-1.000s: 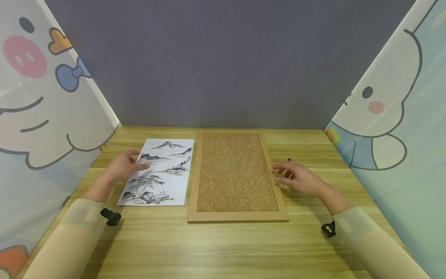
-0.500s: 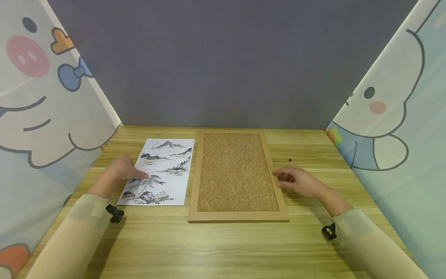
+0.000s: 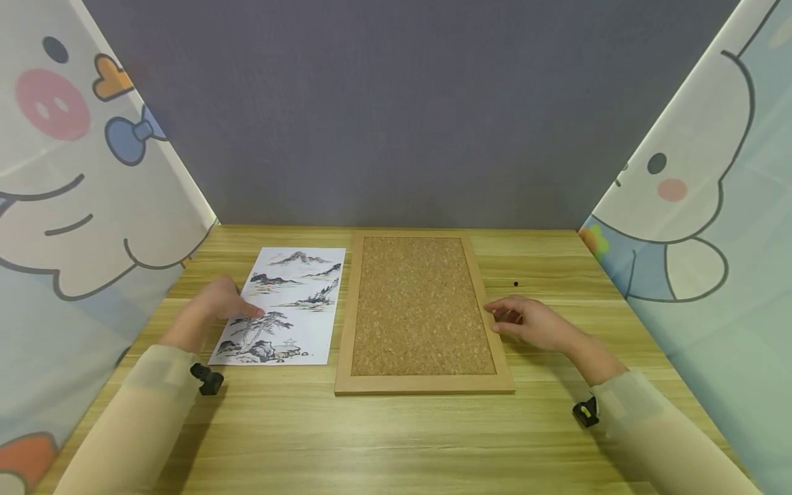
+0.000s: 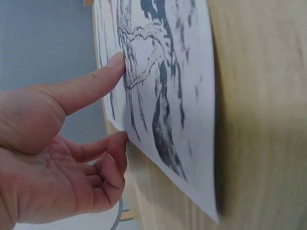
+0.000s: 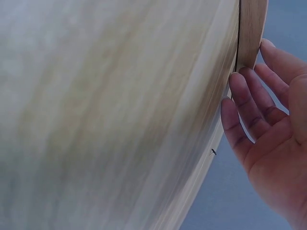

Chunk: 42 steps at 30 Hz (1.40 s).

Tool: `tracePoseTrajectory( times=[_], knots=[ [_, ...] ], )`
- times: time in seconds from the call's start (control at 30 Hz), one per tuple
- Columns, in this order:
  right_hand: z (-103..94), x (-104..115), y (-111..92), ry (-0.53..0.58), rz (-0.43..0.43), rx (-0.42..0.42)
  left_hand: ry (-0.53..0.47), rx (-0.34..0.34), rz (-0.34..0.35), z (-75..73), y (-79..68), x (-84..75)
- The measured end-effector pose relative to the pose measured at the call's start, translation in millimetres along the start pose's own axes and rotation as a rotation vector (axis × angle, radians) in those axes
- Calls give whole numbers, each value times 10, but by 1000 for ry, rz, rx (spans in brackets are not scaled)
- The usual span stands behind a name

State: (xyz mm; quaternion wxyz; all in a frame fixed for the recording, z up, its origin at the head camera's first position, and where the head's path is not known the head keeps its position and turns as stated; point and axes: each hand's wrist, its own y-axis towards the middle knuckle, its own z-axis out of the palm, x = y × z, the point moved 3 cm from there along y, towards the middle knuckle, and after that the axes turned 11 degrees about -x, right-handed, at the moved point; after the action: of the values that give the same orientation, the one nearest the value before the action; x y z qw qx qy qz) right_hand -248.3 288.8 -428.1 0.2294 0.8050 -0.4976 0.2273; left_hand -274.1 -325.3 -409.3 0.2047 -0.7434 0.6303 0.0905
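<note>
A white sheet of paper (image 3: 312, 285) printed with an ink landscape of mountains and pines lies on the wooden table. My left hand (image 3: 218, 299) pinches its left edge. In the left wrist view the thumb (image 4: 96, 86) rests on the print, and the curled fingers (image 4: 112, 167) meet the paper's edge. To the right of the sheet lies a cork board (image 3: 427, 309) in a light wooden frame. My right hand (image 3: 538, 325) rests beside the board, with loosely bent fingers touching the frame's right side (image 5: 252, 28) in the right wrist view.
A tiny black object (image 3: 516, 284) lies on the table (image 3: 396, 440) beyond my right hand. A grey panel (image 3: 396, 117) closes off the back, and cartoon-printed cloths (image 3: 124, 227) hang at both sides. A black wrist device (image 3: 207, 378) sits at each cuff.
My left hand has slid nearer along the sheet's left edge, its thumb now lower on the print. My right hand has shifted slightly nearer along the frame. Both have stayed nearly still since half a second ago.
</note>
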Motion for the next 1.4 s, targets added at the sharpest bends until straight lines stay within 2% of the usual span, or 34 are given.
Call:
tracePoseTrajectory(
  times=[0.23, 0.4, 0.53, 0.83, 1.1, 1.4],
  knots=[
    [0, 1, -3, -1, -8, -18, -41, -1, -14, 38, 35, 63],
    [3, -7, -4, 2, -11, -21, -56, -38, -24, 83, 28, 87],
    [3, -14, 0, 6, -9, -21, -106, -77, -38, 115, -24, 90],
    [1, -4, 1, 2, -11, -25, -198, -166, 48, 215, -138, 141],
    [8, -15, -5, 10, -1, -22, -178, -227, -21, 232, -183, 196],
    [16, -24, -2, 1, -11, -26, -287, -257, -74, 284, -191, 221]
  ],
)
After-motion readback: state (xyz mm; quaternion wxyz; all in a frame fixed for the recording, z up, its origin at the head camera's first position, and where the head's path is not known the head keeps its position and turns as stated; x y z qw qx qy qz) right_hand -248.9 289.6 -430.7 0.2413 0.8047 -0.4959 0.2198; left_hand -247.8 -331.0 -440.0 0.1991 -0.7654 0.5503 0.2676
